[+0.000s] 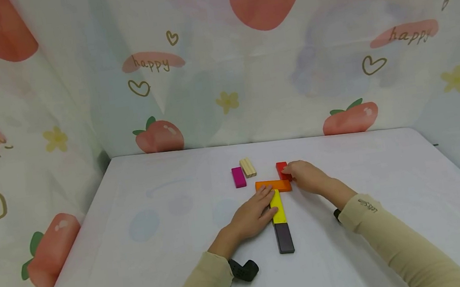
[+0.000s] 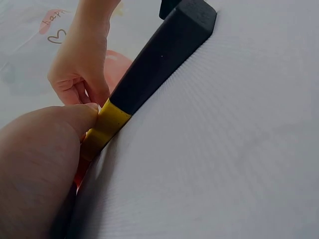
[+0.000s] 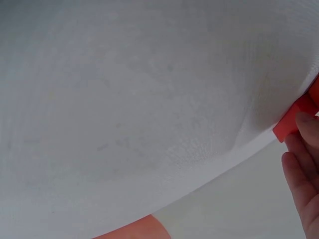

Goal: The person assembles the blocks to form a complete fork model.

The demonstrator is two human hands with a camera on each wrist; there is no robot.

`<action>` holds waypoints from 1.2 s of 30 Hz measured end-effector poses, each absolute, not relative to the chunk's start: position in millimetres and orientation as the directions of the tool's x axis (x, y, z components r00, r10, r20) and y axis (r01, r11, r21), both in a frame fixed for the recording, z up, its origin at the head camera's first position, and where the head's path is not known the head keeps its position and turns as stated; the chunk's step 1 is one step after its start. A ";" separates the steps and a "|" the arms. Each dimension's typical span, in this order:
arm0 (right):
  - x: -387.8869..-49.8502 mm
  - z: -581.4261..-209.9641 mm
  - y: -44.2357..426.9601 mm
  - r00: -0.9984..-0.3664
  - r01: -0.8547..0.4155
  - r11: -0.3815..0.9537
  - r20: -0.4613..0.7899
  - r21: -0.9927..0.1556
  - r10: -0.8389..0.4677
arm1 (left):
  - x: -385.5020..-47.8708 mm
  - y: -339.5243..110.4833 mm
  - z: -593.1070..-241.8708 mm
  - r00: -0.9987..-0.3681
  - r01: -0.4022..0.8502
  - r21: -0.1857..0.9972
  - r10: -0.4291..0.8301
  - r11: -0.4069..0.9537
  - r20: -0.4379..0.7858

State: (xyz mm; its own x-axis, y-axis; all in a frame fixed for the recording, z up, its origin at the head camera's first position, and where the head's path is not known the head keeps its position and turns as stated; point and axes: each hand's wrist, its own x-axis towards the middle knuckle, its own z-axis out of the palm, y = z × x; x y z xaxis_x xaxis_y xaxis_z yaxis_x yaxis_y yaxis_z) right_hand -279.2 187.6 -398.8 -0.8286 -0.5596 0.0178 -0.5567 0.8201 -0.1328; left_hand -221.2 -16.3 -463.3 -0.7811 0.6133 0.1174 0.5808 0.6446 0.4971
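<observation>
A red block (image 1: pixel 281 168) stands against the far right end of an orange block (image 1: pixel 281 185), and my right hand (image 1: pixel 313 178) pinches it between thumb and fingers. In the right wrist view the thumb lies on the red block (image 3: pixel 293 119). My left hand (image 1: pixel 251 215) rests with fairly straight fingers on the orange block, its thumb touching the yellow block (image 1: pixel 280 210). The yellow block runs from the orange one toward me, and a dark block (image 1: pixel 284 238) continues that line. In the left wrist view the thumb presses the side of the yellow block (image 2: pixel 110 122).
A magenta block (image 1: pixel 239 177) and pale wooden blocks (image 1: pixel 248 167) lie side by side farther back, left of the orange block. The white table (image 1: pixel 164 276) meets a printed curtain (image 1: pixel 204 70) at its back and left edges.
</observation>
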 end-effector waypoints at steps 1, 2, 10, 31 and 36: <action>-278.9 -399.0 187.6 -0.828 -0.557 0.819 0.022 -0.133 -0.560 | -221.2 -16.1 -463.0 -0.781 0.580 0.499 0.614 0.644 0.117; -278.6 -399.2 187.8 -0.827 -0.560 0.818 0.026 -0.131 -0.562 | -220.9 -15.9 -462.6 -0.781 0.579 0.502 0.613 0.642 0.117; -276.2 -400.3 189.5 -0.836 -0.545 0.828 0.021 -0.134 -0.548 | -220.9 -15.4 -460.9 -0.785 0.568 0.518 0.610 0.640 0.108; -273.1 -398.5 191.8 -0.837 -0.547 0.831 0.037 -0.103 -0.546 | -221.7 -14.7 -460.1 -0.788 0.559 0.520 0.609 0.646 0.091; -274.0 -400.4 191.3 -0.833 -0.553 0.827 0.053 -0.106 -0.550 | -221.7 -14.6 -460.0 -0.789 0.556 0.520 0.609 0.648 0.085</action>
State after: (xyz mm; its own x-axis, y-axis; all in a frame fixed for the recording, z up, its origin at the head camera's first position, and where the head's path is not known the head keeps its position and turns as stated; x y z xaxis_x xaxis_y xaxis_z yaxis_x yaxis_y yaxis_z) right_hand -274.0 191.3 -400.4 -0.8333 -0.5503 0.0530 -0.5527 0.8266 -0.1061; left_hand -221.7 -14.6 -460.0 -0.7888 0.6087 0.0851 0.5563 0.6482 0.5199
